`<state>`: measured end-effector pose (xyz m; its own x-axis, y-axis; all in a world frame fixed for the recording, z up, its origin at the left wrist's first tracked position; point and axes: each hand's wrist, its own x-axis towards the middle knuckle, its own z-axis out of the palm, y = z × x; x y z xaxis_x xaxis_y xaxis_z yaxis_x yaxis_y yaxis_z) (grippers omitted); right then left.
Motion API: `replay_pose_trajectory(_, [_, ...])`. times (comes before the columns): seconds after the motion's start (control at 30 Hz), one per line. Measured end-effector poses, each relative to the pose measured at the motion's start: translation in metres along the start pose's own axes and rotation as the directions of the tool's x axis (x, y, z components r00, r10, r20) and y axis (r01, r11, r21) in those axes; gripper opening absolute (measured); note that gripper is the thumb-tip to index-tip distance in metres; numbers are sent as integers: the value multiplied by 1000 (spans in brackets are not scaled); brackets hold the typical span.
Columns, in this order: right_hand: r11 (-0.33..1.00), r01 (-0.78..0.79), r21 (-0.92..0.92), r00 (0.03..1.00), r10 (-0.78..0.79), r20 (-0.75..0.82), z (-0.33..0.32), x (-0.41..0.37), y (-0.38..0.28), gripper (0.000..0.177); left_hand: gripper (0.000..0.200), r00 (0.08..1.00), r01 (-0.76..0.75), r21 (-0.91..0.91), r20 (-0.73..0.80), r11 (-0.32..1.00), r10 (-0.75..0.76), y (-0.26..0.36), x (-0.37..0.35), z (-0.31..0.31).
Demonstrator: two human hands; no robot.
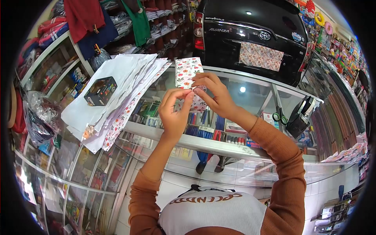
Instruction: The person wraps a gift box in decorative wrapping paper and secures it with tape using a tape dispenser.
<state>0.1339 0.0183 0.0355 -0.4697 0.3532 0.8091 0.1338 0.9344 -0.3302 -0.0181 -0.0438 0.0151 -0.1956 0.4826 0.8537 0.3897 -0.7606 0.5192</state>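
Observation:
A flat parcel in white paper with red and orange flowers (188, 67) lies on the glass counter, partly covered by my hands. Over its near half, my left hand (175, 111) has thumb and index finger pinched together. My right hand (217, 96) comes in from the right, its thumb and fingertips bent close to the left fingertips. Whatever sits between the fingertips is too small to make out. Green-handled scissors (279, 114) lie to the right, beside a black tape dispenser (300, 117) with a roll in it.
On the left, a stack of paper sheets (129, 74) bears a small dark box (100, 91). Pens and markers (203, 131) show under the counter glass (254, 98). A black car (250, 31) stands just behind the counter. Shelves of goods (338, 43) line the right.

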Motion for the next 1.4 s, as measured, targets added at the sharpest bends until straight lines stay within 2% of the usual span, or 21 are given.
replay_pose_trajectory(0.13, [999,26,29,999,-25,-34,3,-1,3,19,11,996,60,-95,-65,994,-66,-6,-3,6])
replay_pose_trajectory(0.23, [999,36,36,999,-35,-15,2,-2,4,18,12,980,179,-179,-58,967,-192,-3,-5,4])
replay_pose_trajectory(0.33, [999,32,-29,999,-32,22,3,-3,4,14,14,956,273,-178,-60,945,-287,-8,-8,2])
replay_pose_trajectory(0.43, [999,36,-21,999,-36,0,6,-3,4,14,10,966,222,-114,-113,968,-234,-6,-8,3])
replay_pose_trajectory(0.57, [1000,13,-18,1000,-13,-22,7,-4,0,13,10,986,-15,186,-159,982,45,0,-4,6])
replay_pose_trajectory(0.63, [1000,-6,-12,999,5,-48,9,-3,-2,12,15,982,-97,318,-124,943,143,-1,-4,7])
replay_pose_trajectory(0.73, [999,27,19,997,-25,-72,12,-3,4,15,15,934,-260,520,-79,813,349,0,-4,6])
replay_pose_trajectory(0.83, [1000,7,27,995,-4,-99,15,-4,3,15,15,937,-255,528,-74,810,342,3,-5,9])
replay_pose_trajectory(0.93, [1000,7,2,998,-7,-68,13,-5,1,16,15,970,-165,417,-95,894,223,1,-6,9])
replay_pose_trajectory(1.13, [999,27,17,999,-27,-42,13,-6,2,17,13,968,-211,523,-5,826,251,-3,-1,3])
replay_pose_trajectory(1.23, [1000,20,-7,1000,-20,5,9,-5,1,17,12,963,-198,304,-118,932,243,-4,5,6])
replay_pose_trajectory(1.33, [999,45,1,999,-45,-18,11,-8,8,17,7,990,-70,136,-112,988,85,1,10,7])
replay_pose_trajectory(1.37, [999,53,-2,998,-53,-18,9,-7,6,16,8,989,-141,177,-21,974,147,-5,11,3])
replay_pose_trajectory(1.4, [998,62,-4,998,-62,-18,6,-6,4,16,8,989,-144,197,3,970,147,-8,11,1])
